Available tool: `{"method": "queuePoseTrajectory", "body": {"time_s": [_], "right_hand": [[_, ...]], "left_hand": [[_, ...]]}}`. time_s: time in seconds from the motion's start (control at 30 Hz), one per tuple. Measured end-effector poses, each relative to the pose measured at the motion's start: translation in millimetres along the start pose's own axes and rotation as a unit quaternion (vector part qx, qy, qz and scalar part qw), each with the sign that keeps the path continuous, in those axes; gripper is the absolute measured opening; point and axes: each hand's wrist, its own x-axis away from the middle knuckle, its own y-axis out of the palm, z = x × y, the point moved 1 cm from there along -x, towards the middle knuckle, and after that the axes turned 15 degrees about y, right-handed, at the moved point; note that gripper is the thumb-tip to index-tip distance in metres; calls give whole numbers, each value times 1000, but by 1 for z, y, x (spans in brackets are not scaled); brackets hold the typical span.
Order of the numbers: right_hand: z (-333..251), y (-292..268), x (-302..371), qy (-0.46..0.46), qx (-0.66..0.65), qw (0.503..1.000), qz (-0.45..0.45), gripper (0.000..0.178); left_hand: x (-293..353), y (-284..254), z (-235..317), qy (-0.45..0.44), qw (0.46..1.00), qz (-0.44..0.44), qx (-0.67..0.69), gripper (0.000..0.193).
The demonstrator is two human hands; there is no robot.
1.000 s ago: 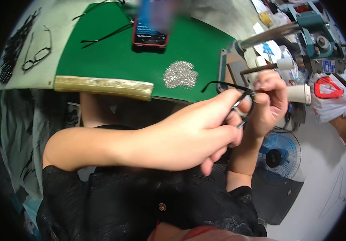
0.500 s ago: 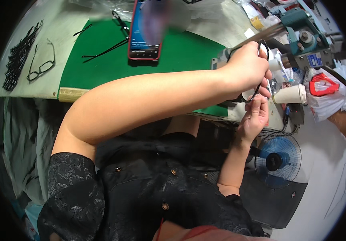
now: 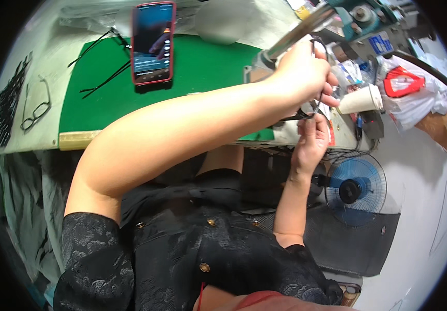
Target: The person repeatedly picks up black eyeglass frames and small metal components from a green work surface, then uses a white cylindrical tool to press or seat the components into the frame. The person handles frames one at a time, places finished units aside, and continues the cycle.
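Note:
My left arm reaches across the table to the right side. There my left hand (image 3: 302, 72), fingers curled, grips a pair of black eyeglasses (image 3: 306, 114). Just below it, my right hand (image 3: 310, 142) pinches the lower part of the same glasses between thumb and fingers. Parts of the frame are covered by both hands. A teal press-like machine (image 3: 361, 18) with a steel column (image 3: 298, 33) stands right beyond my left hand. Close to my fingers on the right lies a tilted white paper cup (image 3: 361, 99).
On the green mat (image 3: 91, 98) are a red-cased phone (image 3: 152, 72) and black glasses temples (image 3: 106, 80). Farther left lie another pair of glasses (image 3: 42, 109) and a pile of black temples (image 3: 11, 103). A blue fan (image 3: 355, 189) and white plastic bag (image 3: 420, 93) are at right.
The whole view has shifted, so the table items sit farther left. Both hands keep hold of the glasses, with little visible change in their grip.

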Motion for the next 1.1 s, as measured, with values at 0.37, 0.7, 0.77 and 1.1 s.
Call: {"method": "queuePoseTrajectory", "body": {"time_s": [0.37, 0.7, 0.77, 1.1], "right_hand": [[-4, -8, 0, -19, 18, 1000, -14, 10], [-37, -15, -17, -102, 30, 994, -16, 12], [-49, -17, -25, -127, 21, 991, -23, 17], [-176, -14, -96, -361, 15, 921, 146, 15]], "left_hand": [[-1, 8, -7, 1, 1000, 5, -17, 7], [-1, 13, -12, -11, 998, -36, -50, 6], [0, 14, -13, -6, 998, -34, -45, 7], [-6, 22, -31, 43, 999, 16, -27, 24]]}}
